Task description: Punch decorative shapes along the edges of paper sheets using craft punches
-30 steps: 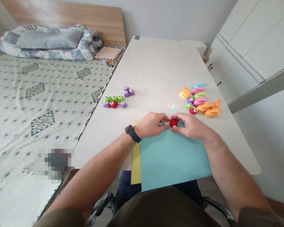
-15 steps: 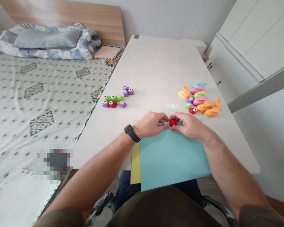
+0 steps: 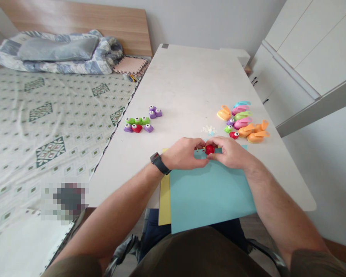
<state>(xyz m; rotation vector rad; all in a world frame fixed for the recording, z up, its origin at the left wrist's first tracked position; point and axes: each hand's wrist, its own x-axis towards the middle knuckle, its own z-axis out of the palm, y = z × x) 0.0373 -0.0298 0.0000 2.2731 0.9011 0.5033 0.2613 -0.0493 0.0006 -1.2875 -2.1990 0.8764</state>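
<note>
A small red craft punch [image 3: 210, 149] sits at the far edge of a light blue sheet of paper [image 3: 210, 192]. My right hand [image 3: 229, 152] grips it from the right, thumb on the near side and fingers on the far side. From the left, my left hand [image 3: 186, 153] curves in with thumb and fingertips at the punch's left side, closed on it. A yellow sheet [image 3: 165, 202] lies under the blue one and shows along its left. Little white and blue paper cutouts [image 3: 210, 130] are scattered just beyond my hands.
At the left of the white table [image 3: 187, 80] stand purple, green and red punches [image 3: 137, 128]. Larger lever punches [image 3: 258, 136] in orange, pink, green and blue cluster at the right, beside several small ones. A bed [image 3: 75, 104] borders the table's left side.
My left thumb and fingers have spread wider and shifted right, up to the red punch. My right hand keeps its grip almost in place.
</note>
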